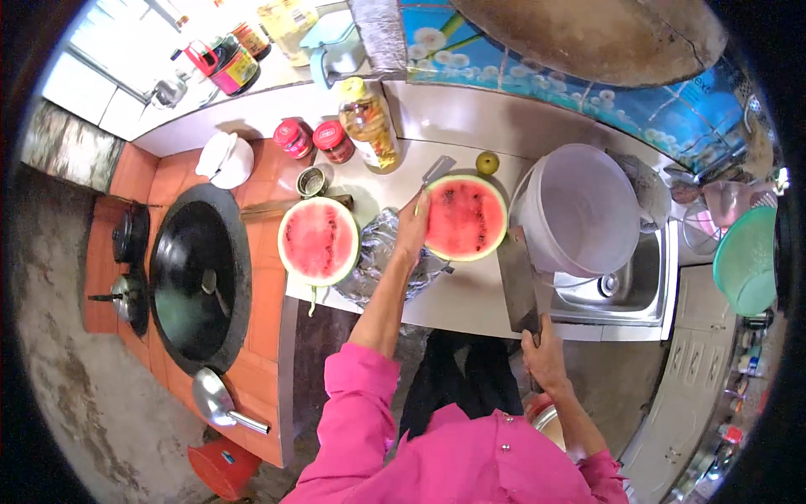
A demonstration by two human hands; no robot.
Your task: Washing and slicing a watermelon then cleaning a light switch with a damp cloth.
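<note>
My left hand (412, 220) rests against the left side of a watermelon half (466, 217), cut face up, on the counter. My right hand (543, 356) grips the handle of a broad cleaver (519, 283), its blade pointing away from me between that half and a white bucket. Another watermelon half (319, 241), also cut face up, sits to the left, a curled stem hanging from it. Crumpled foil (378, 258) lies between the halves. Beyond my left hand is a small flat metal object (437, 169).
At the right, the white bucket (585, 211) stands by a steel sink (636, 286). A wok (198, 277) is set in the orange-tiled stove at the left. Behind stand red-lidded jars (334, 142), a large bottle (370, 129) and a round yellow-green fruit (487, 163).
</note>
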